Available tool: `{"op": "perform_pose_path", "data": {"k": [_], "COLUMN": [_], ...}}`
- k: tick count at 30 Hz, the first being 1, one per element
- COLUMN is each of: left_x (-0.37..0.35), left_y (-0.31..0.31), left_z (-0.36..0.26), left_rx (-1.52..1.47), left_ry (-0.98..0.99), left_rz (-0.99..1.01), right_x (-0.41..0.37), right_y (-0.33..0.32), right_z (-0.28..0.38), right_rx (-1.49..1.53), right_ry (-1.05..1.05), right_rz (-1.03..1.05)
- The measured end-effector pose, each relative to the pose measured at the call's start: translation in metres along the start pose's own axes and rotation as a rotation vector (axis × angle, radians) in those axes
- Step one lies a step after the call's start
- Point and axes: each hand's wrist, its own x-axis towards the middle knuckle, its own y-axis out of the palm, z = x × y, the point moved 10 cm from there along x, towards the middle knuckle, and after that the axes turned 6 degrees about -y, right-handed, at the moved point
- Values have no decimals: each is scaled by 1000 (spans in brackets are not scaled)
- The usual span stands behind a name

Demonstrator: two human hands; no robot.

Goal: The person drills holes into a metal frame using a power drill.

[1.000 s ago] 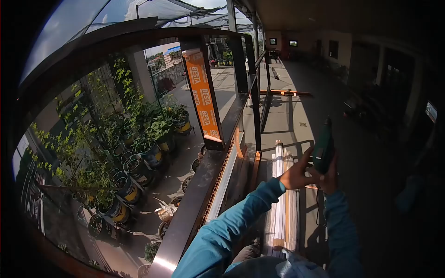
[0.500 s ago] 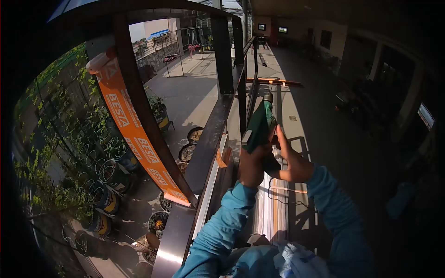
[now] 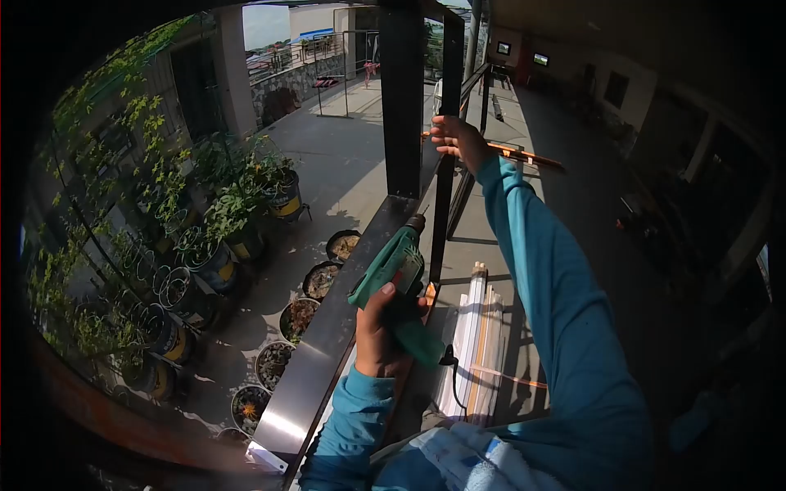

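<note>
My left hand (image 3: 378,334) is wrapped round the handle of a green power drill (image 3: 395,266). The drill tilts up and forward over the dark metal rail (image 3: 327,356), its chuck and thin bit close to the foot of an upright metal post (image 3: 403,106). From the handle's lower end a black cord hangs down. My right hand (image 3: 460,141) is stretched far forward, fingers extended and apart with nothing in them, right beside a second, narrower post (image 3: 449,69).
Potted plants (image 3: 319,281) and leafy climbers (image 3: 123,164) stand left of the rail. Long white strips (image 3: 471,360) lie on the floor to its right. Farther ahead lies an orange-brown bar (image 3: 532,158). A blue and white cloth (image 3: 463,454) hangs at my front.
My right hand has left the drill and reached forward to the posts. The drill, in my left hand, has moved left over the rail. The orange printed strip has left the upper left view.
</note>
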Motion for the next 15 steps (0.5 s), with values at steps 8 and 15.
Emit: {"op": "perform_pose_path", "data": {"k": [8, 15], "left_x": [61, 83], "left_y": [-14, -29], "left_z": [10, 19], "left_rx": [-139, -204], "left_ry": [44, 20], "left_rz": [-168, -214], "right_x": [80, 79], "right_y": [83, 115], "right_z": [-48, -62], "right_rx": [771, 837], "right_ry": [313, 236], "right_rz": [359, 740]}}
